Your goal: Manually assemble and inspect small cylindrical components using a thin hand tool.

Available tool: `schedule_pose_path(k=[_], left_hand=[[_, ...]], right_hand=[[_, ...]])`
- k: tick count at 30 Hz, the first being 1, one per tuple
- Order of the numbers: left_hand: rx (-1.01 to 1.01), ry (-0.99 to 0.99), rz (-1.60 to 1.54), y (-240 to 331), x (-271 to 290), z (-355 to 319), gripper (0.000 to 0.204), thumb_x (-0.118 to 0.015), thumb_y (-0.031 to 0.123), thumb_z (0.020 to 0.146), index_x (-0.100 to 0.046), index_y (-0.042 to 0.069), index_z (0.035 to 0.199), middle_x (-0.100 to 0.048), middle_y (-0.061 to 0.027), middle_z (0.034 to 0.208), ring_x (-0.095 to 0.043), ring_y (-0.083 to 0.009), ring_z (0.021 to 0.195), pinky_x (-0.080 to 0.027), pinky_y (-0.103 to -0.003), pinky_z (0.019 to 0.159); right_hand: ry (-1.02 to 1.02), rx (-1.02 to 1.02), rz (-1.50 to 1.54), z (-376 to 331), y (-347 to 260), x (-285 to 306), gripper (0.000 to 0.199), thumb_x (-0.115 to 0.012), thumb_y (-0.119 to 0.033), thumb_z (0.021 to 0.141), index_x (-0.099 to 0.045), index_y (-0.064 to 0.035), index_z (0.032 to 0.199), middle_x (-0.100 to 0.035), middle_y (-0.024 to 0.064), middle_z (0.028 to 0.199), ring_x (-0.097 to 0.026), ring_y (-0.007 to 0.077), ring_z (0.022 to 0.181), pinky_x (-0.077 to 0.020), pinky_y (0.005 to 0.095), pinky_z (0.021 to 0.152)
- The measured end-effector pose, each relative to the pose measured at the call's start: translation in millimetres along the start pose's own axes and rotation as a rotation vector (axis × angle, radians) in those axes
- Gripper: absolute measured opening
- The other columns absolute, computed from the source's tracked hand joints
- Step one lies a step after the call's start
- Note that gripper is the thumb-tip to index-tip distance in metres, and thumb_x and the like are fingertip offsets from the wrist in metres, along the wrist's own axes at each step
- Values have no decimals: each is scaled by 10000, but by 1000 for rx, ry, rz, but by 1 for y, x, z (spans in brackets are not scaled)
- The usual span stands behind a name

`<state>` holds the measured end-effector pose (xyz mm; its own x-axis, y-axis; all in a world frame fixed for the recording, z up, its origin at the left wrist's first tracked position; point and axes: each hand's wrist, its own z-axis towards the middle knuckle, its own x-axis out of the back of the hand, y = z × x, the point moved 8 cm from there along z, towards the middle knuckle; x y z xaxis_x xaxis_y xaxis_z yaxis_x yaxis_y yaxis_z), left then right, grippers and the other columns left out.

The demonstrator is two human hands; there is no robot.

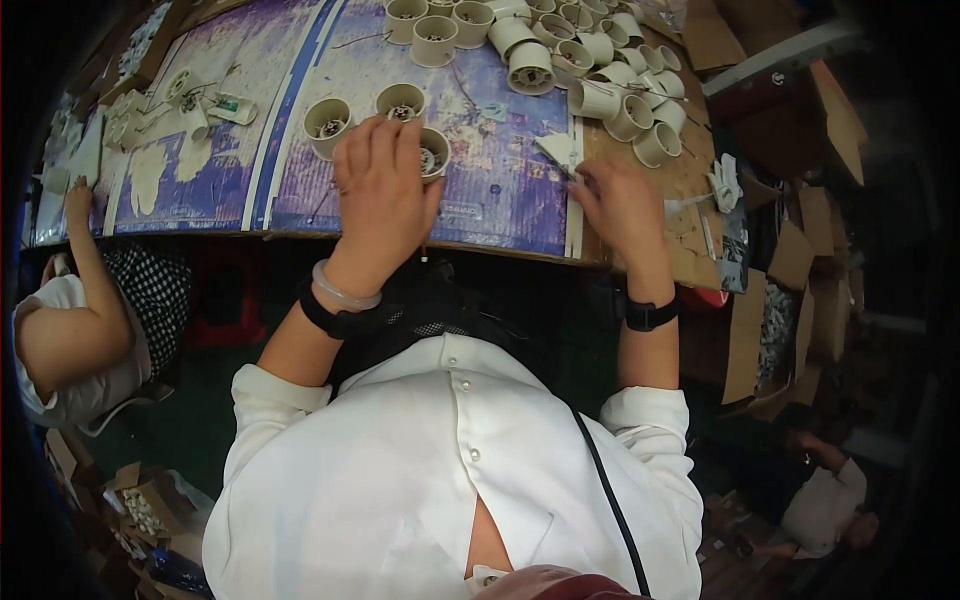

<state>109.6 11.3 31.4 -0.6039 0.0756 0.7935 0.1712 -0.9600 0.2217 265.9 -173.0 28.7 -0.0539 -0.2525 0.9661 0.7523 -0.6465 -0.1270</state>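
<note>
Left fingers (407, 150) touch a cream cup (443, 147) near two similar cups (328, 106).

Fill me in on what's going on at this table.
A person in a white shirt sits or stands at a purple-covered table. Their left hand is over the nearest of three cream cups grouped in front of them. Their right hand is by a small pale piece; whether it grips it is unclear. Many more cups are crowded at the upper right, and another person is at the table's left.

The centre is bright — rim dark and bowed.
</note>
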Motion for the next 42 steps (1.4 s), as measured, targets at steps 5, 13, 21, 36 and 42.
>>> schedule_pose_path(k=[5,13,21,36,42], left_hand=[[20,11,56,-15,0,-1,702,-787,181,709,-478,31,1321,-497,-166,1251,-425,-355,1221,-288,-488,1039],[13,60,23,-6,13,-4,695,-786,206,735,-479,60,1341,-489,-164,1292,-394,-366,1267,-269,-487,1062],[-84,188,-178,2,33,-14,644,-789,207,736,-493,70,1291,-449,-155,1355,-425,-384,1242,-307,-462,1063],[551,-546,-2039,43,-50,-14,507,-453,292,1036,-268,109,1471,-525,-86,1284,-579,-186,1125,-545,-353,839],[483,-499,-2099,42,-47,-18,500,-409,340,1041,-275,113,1466,-490,-101,1340,-598,-202,1108,-573,-353,820]], right_hand=[[226,29,-23,47,-2,14,290,-717,-245,819,-666,-79,1052,-642,140,1000,-611,350,949,-510,445,753],[284,174,-108,115,-22,-12,251,-714,-196,804,-642,-69,1009,-650,128,966,-612,341,936,-513,454,759],[96,122,138,100,-22,-10,184,-697,-145,812,-627,-39,944,-658,117,829,-639,302,764,-521,404,690],[179,469,330,11,-91,65,178,-729,-56,802,-656,-53,964,-652,93,924,-630,236,815,-512,316,667],[493,376,470,-26,-86,68,233,-773,-80,761,-691,-93,978,-613,111,1148,-576,278,1043,-496,348,804]])
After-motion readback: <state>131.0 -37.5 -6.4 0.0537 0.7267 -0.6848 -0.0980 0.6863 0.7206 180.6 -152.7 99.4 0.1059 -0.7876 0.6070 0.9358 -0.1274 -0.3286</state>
